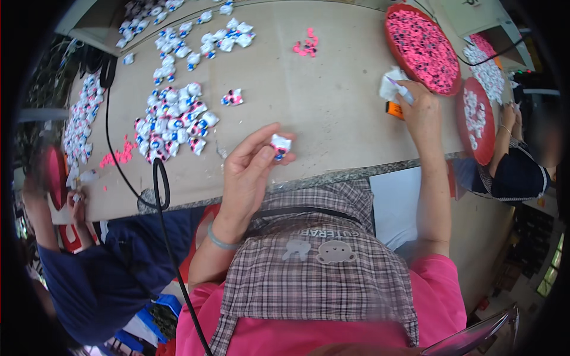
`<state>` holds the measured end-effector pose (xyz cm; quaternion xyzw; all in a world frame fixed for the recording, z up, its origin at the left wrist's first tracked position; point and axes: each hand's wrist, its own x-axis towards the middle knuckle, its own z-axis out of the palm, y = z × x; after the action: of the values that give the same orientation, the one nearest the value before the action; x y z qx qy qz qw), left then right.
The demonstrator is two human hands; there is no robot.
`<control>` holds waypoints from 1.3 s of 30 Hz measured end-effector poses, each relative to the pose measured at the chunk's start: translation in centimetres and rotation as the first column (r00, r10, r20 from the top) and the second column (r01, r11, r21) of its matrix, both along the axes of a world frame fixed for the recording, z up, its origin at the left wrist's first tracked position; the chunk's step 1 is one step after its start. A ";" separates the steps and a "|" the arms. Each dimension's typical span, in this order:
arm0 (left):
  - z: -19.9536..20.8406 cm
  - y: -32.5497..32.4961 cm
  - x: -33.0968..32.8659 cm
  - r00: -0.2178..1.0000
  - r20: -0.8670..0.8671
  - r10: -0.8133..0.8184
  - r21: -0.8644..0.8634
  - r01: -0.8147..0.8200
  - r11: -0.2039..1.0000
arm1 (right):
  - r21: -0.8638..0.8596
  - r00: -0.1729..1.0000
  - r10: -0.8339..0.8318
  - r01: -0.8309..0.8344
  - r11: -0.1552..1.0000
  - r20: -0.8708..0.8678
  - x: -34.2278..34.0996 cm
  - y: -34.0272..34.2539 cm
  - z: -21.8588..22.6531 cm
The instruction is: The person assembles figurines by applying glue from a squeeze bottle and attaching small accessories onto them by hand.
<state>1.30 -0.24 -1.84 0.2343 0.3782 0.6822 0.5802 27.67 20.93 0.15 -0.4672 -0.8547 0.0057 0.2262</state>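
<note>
My left hand (244,172) is closed, pinching a small white figure (281,142) with blue and dark pink marks between thumb and fingers, above the near part of the table. Off to the right, my right hand (425,113) is wrapped round a small pale squeeze bottle (405,94) with a thin purplish nozzle. That nozzle points over a crumpled white tissue (387,89). Beside the tissue, partly under my right hand, lies an orange and black box (394,110). One similar figure (233,97) lies alone, right of a heap of white, blue and pink figures (173,121).
A red bowl (456,86) of pink and dark pieces stands at the far right, near another red bowl (488,155) with white pieces. Loose pink pieces (307,45) lie far back. A black cable (160,202) hangs across the left. Co-workers sit on both sides.
</note>
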 end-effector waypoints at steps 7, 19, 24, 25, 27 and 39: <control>0.0 0.0 0.1 0.999 -0.043 -0.033 -0.010 0.032 0.999 | -0.012 0.990 0.060 -0.062 0.998 -0.127 -3.0 -0.2 1.7; 0.5 -0.3 0.9 0.977 -0.190 0.092 -0.016 -0.097 0.995 | -0.613 0.670 -0.170 -0.507 0.606 -0.723 -12.3 -12.5 0.7; 0.6 -0.6 1.0 0.958 -0.269 0.098 -0.053 -0.117 0.992 | -0.686 0.678 -0.232 -0.538 0.490 -0.698 -12.3 -12.8 0.5; 0.3 -0.7 1.0 0.966 -0.240 0.090 -0.051 -0.105 0.993 | -0.686 0.692 -0.207 -0.541 0.487 -0.692 -12.0 -12.6 0.4; -0.2 -0.7 0.9 0.974 -0.211 0.082 -0.049 -0.094 0.994 | -0.686 0.705 -0.182 -0.543 0.484 -0.686 -11.6 -12.3 0.2; -0.1 -0.3 -0.6 0.981 0.190 -0.031 -0.049 0.041 0.998 | -0.263 0.839 0.026 -0.199 0.944 -0.543 -7.4 -7.0 1.9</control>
<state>0.69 -0.54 -1.90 0.1598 0.3349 0.6804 0.6320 20.31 13.93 2.07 -0.4252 -0.7729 0.2820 0.3773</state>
